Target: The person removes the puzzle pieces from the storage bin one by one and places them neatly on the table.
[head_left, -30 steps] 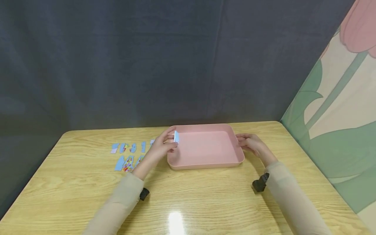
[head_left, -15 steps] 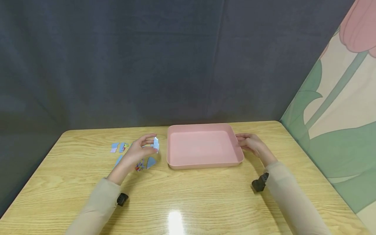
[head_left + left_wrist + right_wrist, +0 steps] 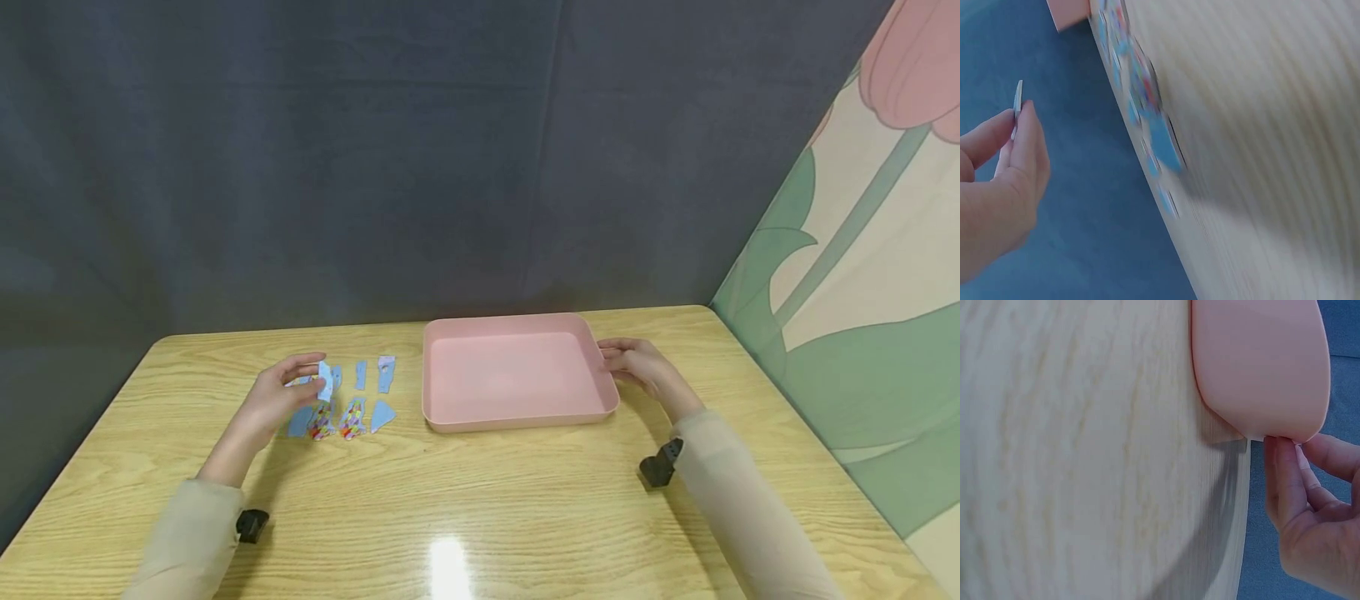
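My left hand (image 3: pixel 281 396) pinches a small pale-blue puzzle piece (image 3: pixel 325 381) upright between thumb and fingers. In the left wrist view the piece (image 3: pixel 1017 103) appears edge-on, well off the table. Behind and under this hand lie two rows of flat puzzle pieces, partly covered by it. Some are plain blue, such as the triangular piece (image 3: pixel 382 415); others carry bright patches, like the multicoloured piece (image 3: pixel 352 418). My right hand (image 3: pixel 641 371) holds the right edge of the shallow pink tray (image 3: pixel 517 418), its fingertips (image 3: pixel 1285 447) at the wall and the thumb beside the rim.
The pink tray sits flat on the wooden table (image 3: pixel 465 492), right of the puzzle pieces. A dark curtain (image 3: pixel 360 167) hangs behind the table's far edge. On the right stands a wall panel (image 3: pixel 862 292) with a flower print. Each wrist wears a black camera.
From above the tray's left end, my left hand has moved left with the puzzle piece and is now over the other pieces. The right hand stays at the tray's right edge.
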Demonstrator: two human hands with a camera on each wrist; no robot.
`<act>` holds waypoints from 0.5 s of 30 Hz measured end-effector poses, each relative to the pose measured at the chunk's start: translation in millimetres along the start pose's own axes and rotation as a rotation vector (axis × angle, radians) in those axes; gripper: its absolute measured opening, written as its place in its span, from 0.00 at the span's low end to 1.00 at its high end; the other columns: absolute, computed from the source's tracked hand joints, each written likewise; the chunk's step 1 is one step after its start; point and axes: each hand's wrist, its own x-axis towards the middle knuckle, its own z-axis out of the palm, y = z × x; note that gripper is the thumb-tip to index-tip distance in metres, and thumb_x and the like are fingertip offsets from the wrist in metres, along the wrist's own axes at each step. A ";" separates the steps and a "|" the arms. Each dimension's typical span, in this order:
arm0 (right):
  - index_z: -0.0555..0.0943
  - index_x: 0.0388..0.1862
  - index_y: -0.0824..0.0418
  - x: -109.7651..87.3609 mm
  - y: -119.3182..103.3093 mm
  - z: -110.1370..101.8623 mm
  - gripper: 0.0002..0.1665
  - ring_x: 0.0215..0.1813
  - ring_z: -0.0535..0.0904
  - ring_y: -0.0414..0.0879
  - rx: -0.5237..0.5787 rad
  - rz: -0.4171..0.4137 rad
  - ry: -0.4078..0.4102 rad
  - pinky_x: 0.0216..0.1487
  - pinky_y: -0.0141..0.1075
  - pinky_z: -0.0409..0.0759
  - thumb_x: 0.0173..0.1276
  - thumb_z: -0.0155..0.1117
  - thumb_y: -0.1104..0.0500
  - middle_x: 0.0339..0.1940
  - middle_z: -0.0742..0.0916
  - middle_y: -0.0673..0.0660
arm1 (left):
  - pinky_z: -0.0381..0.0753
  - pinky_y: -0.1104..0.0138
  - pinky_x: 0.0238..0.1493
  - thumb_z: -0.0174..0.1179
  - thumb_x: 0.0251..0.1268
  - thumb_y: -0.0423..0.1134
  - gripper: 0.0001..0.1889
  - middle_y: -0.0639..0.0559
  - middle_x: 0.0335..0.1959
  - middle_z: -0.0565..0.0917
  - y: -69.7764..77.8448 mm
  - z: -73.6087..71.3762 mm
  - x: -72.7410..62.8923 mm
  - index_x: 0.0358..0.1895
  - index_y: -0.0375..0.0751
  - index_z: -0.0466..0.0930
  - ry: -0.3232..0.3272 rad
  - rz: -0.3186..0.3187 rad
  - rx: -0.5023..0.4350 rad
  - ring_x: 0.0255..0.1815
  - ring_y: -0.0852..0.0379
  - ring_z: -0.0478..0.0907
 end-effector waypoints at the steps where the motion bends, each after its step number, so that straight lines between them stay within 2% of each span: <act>1: 0.56 0.71 0.77 -0.2 0.1 0.2 0.35 0.42 0.78 0.28 0.004 0.002 0.000 0.47 0.22 0.81 0.69 0.54 0.67 0.70 0.66 0.75 | 0.81 0.67 0.56 0.50 0.73 0.38 0.29 0.30 0.68 0.62 -2.2 -4.0 -0.9 0.72 0.33 0.55 0.010 -0.007 0.008 0.59 0.47 0.74; 4: 0.56 0.71 0.77 -1.1 0.0 0.6 0.35 0.42 0.78 0.28 -0.005 0.003 0.003 0.47 0.22 0.81 0.69 0.54 0.66 0.70 0.67 0.75 | 0.82 0.71 0.53 0.50 0.72 0.36 0.28 0.30 0.67 0.62 -10.3 -15.3 -3.4 0.72 0.31 0.55 0.031 -0.027 0.031 0.50 0.64 0.76; 7: 0.56 0.71 0.76 -1.7 0.3 1.3 0.35 0.42 0.78 0.29 -0.006 0.010 0.008 0.47 0.22 0.81 0.69 0.54 0.66 0.70 0.67 0.74 | 0.82 0.73 0.51 0.50 0.72 0.33 0.28 0.30 0.65 0.63 -19.0 -25.2 -5.8 0.71 0.29 0.56 0.047 -0.042 0.055 0.42 0.77 0.71; 10: 0.56 0.71 0.76 -2.3 0.1 1.3 0.35 0.42 0.78 0.29 -0.004 0.016 0.012 0.47 0.22 0.81 0.69 0.54 0.66 0.70 0.67 0.74 | 0.83 0.73 0.49 0.51 0.71 0.32 0.28 0.28 0.64 0.64 -27.1 -33.2 -8.1 0.70 0.27 0.56 0.047 -0.060 0.095 0.41 0.77 0.70; 15: 0.56 0.71 0.76 -0.2 -0.8 2.5 0.34 0.44 0.78 0.31 -0.007 0.005 0.008 0.48 0.22 0.81 0.69 0.53 0.66 0.70 0.67 0.74 | 0.84 0.69 0.48 0.51 0.71 0.33 0.29 0.24 0.65 0.61 -38.8 -44.2 -9.8 0.70 0.25 0.54 0.019 -0.110 0.135 0.46 0.67 0.74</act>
